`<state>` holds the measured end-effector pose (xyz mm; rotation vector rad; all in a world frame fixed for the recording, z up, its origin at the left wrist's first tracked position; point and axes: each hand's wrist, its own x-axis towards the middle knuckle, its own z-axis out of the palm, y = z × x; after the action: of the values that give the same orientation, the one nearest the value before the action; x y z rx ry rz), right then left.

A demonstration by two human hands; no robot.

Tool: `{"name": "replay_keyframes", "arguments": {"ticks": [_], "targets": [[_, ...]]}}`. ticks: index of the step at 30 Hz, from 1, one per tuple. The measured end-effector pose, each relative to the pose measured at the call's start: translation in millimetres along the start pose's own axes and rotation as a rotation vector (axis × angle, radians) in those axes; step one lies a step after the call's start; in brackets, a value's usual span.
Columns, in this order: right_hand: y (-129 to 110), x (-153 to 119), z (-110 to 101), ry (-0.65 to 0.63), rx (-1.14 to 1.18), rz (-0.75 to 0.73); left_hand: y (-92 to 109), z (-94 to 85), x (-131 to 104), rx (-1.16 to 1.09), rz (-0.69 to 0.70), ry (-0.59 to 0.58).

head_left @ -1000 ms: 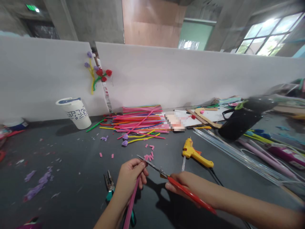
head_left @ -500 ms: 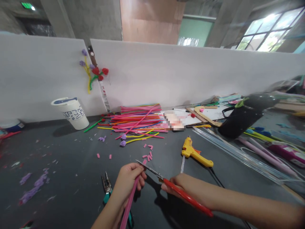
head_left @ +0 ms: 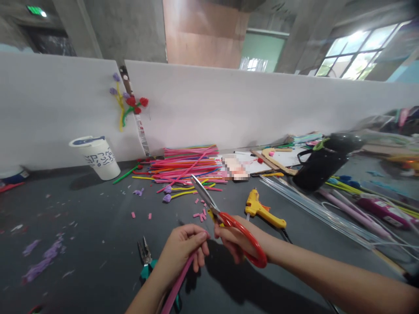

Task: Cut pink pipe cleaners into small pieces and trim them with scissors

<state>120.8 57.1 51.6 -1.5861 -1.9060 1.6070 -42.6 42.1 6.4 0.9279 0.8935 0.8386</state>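
Pinched in the left hand (head_left: pixel 183 247), a pink strip (head_left: pixel 179 282) runs toward seven o'clock; probably light and bendy, best held near its tip. Right hand (head_left: pixel 235 239) grips red-handled scissors (head_left: pixel 226 219), blades pointing to eleven o'clock.

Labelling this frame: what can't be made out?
Head view:
Pink strip: lower end cut off by bottom edge; part covered by left hand.
Pliers: partly hidden by left forearm.
Scissors: part of grip covered by right hand.
Glue-gun cord: partly hidden by right forearm.
Pixelated patch: contents unreadable.
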Motion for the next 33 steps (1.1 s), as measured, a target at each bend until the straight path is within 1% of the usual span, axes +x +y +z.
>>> {"name": "replay_keyframes", "arguments": {"ticks": [4, 7, 11, 13, 15, 17, 20, 22, 25, 28, 31, 33], "targets": [[-11.0, 1.5, 3.9, 0.008, -0.050, -0.048, 0.9, 2.8, -2.7, 0.014, -0.009, -0.040], [-10.7, 1.8, 3.4, 0.006, -0.117, -0.057, 1.0, 3.2, -3.5, 0.032, -0.013, -0.058], [-4.8, 4.2, 0.3, -0.047, -0.270, 0.015, 1.3, 4.1, -5.2, 0.049, -0.025, -0.106], [-4.0, 4.0, -1.0, -0.068, -0.299, 0.038, 0.4, 5.0, -5.7, 0.058, -0.033, -0.114], [-6.9, 1.1, -1.9, -0.069, -0.304, 0.031, -1.7, 5.9, -5.4, 0.069, -0.041, -0.107], [-12.8, -3.6, -2.5, -0.046, -0.379, -0.005, -4.5, 6.6, -4.5, 0.089, -0.053, -0.097], [-20.6, -8.9, -2.8, 0.020, -0.581, -0.119, -7.7, 7.2, -3.0, 0.121, -0.064, -0.076], [-21.5, -8.8, -2.2, 0.046, -0.645, -0.176, -8.5, 7.2, -2.7, 0.126, -0.073, -0.061], [-18.2, -5.0, -0.2, 0.049, -0.659, -0.210, -8.0, 7.0, -4.2, 0.135, -0.080, -0.056], [-16.1, -2.8, 0.6, 0.014, -0.639, -0.240, -5.9, 7.4, -6.5, 0.154, -0.086, -0.064], [-16.2, -3.6, -2.9, -0.096, -0.480, -0.181, -2.7, 8.2, -7.5, 0.140, -0.077, -0.088], [-15.5, -4.2, -7.7, -0.139, -0.348, -0.130, -0.7, 7.9, -7.1, 0.116, -0.052, -0.101]]}}
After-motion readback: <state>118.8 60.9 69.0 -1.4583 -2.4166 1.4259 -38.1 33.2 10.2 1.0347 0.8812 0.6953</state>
